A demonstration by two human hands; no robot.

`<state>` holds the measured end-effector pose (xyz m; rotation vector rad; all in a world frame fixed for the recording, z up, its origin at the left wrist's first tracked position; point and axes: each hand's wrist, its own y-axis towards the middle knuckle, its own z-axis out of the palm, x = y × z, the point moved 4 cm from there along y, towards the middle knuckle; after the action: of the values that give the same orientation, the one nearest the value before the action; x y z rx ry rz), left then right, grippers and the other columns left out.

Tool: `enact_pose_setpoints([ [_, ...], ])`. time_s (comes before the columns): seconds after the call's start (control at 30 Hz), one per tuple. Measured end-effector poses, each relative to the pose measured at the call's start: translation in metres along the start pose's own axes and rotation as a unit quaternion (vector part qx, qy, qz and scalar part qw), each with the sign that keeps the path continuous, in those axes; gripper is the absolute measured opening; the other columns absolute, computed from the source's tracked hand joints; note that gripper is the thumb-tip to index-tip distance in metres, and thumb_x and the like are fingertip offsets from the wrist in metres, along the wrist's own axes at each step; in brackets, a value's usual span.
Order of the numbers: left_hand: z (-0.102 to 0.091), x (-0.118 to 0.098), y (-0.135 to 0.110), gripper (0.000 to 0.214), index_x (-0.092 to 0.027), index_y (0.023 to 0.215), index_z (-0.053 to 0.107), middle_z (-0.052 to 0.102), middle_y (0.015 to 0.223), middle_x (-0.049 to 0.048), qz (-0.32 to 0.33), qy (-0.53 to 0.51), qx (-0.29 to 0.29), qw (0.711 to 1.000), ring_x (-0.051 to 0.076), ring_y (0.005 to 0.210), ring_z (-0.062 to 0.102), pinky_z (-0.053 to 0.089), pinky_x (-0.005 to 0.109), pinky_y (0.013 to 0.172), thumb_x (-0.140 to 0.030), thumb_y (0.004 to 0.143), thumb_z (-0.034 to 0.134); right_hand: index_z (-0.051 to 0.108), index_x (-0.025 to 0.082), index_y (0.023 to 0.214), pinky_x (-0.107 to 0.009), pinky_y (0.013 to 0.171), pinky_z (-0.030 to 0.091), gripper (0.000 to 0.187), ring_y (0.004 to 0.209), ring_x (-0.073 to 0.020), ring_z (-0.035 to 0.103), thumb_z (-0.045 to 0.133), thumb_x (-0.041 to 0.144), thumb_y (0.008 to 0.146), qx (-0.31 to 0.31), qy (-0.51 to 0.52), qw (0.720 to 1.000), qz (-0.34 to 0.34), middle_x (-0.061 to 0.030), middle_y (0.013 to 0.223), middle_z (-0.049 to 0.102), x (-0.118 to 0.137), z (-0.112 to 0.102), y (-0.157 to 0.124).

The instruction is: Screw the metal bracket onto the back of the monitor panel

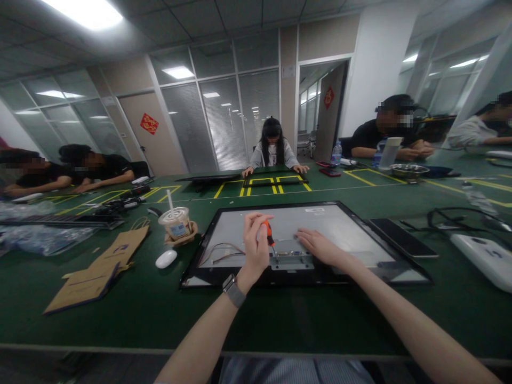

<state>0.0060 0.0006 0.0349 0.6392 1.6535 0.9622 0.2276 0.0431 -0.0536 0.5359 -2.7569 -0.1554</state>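
Note:
My left hand is closed around an orange and black screwdriver. The screwdriver's shaft points down at a metal bracket with a small circuit board near the close edge of a flat display panel. The panel lies back side up on the table, grey with a black frame. My right hand rests on the panel's back, right of the board, with its fingers stretched out. A thin bundle of wires lies on the panel to the left. Whether the tip sits in a screw is too small to tell.
Left of the panel are a white mouse, an iced drink cup and a brown paper bag. To the right lie a black phone-like slab and a white device. Several people sit around the green table.

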Motion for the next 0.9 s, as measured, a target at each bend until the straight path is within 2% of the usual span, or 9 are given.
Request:
enact_pose_setpoints([
  [0.07, 0.0009, 0.0008, 0.0006, 0.032, -0.02, 0.107, 0.068, 0.061, 0.106, 0.0087, -0.01, -0.023, 0.014, 1.0, 0.019, 0.094, 0.06, 0.049, 0.033, 0.082, -0.026, 0.101, 0.037, 0.06, 0.014, 0.135, -0.053, 0.115, 0.032, 0.056, 0.137, -0.0307, 0.047, 0.022, 0.042, 0.102, -0.002, 0.001, 1.0, -0.003, -0.0167, 0.145, 0.055, -0.0001, 0.0001, 0.0002],
  [0.2, 0.0026, 0.0019, 0.0024, 0.027, -0.02, 0.113, 0.066, 0.065, 0.097, 0.0068, -0.022, -0.027, 0.028, 0.999, 0.018, 0.088, 0.062, 0.049, 0.031, 0.08, -0.028, 0.1, 0.044, 0.061, 0.015, 0.133, -0.054, 0.114, 0.032, 0.057, 0.137, -0.0311, 0.047, 0.022, 0.044, 0.102, -0.01, 0.01, 1.0, -0.005, -0.0165, 0.144, 0.056, -0.0005, 0.0001, 0.0003],
  [0.47, 0.002, 0.0015, 0.0032, 0.012, -0.02, 0.093, 0.07, 0.054, 0.085, 0.0016, 0.004, 0.012, -0.003, 1.0, 0.014, 0.076, 0.054, 0.046, 0.027, 0.072, -0.028, 0.091, 0.061, 0.06, 0.014, 0.134, -0.054, 0.114, 0.032, 0.058, 0.138, -0.0316, 0.046, 0.023, 0.043, 0.102, -0.009, 0.012, 1.0, -0.003, -0.0174, 0.145, 0.055, -0.0009, 0.0011, 0.0],
  [0.53, 0.0021, 0.0027, 0.0024, 0.013, -0.02, 0.092, 0.069, 0.053, 0.085, 0.0014, 0.005, 0.011, 0.001, 1.0, 0.015, 0.077, 0.054, 0.046, 0.028, 0.073, -0.029, 0.092, 0.06, 0.06, 0.013, 0.134, -0.054, 0.114, 0.033, 0.057, 0.137, -0.0314, 0.047, 0.023, 0.043, 0.102, -0.011, 0.011, 1.0, -0.005, -0.0176, 0.145, 0.055, -0.001, 0.0013, 0.0001],
  [0.73, 0.0008, 0.0052, -0.0001, 0.028, -0.02, 0.094, 0.065, 0.052, 0.087, 0.0032, -0.013, 0.0, 0.014, 1.0, 0.016, 0.076, 0.053, 0.046, 0.029, 0.07, -0.024, 0.098, 0.038, 0.061, 0.016, 0.133, -0.052, 0.114, 0.034, 0.053, 0.137, -0.0301, 0.048, 0.025, 0.041, 0.102, -0.011, 0.001, 1.0, -0.008, -0.016, 0.144, 0.056, -0.0025, 0.0024, 0.0014],
  [0.9, 0.0017, 0.0042, 0.0014, 0.022, -0.02, 0.097, 0.063, 0.051, 0.089, 0.0032, -0.019, 0.018, 0.021, 0.999, 0.015, 0.075, 0.053, 0.046, 0.029, 0.069, -0.028, 0.098, 0.043, 0.06, 0.016, 0.133, -0.053, 0.113, 0.034, 0.055, 0.137, -0.0304, 0.047, 0.024, 0.043, 0.103, -0.01, 0.006, 1.0, -0.011, -0.0163, 0.144, 0.056, -0.002, 0.002, 0.0011],
])
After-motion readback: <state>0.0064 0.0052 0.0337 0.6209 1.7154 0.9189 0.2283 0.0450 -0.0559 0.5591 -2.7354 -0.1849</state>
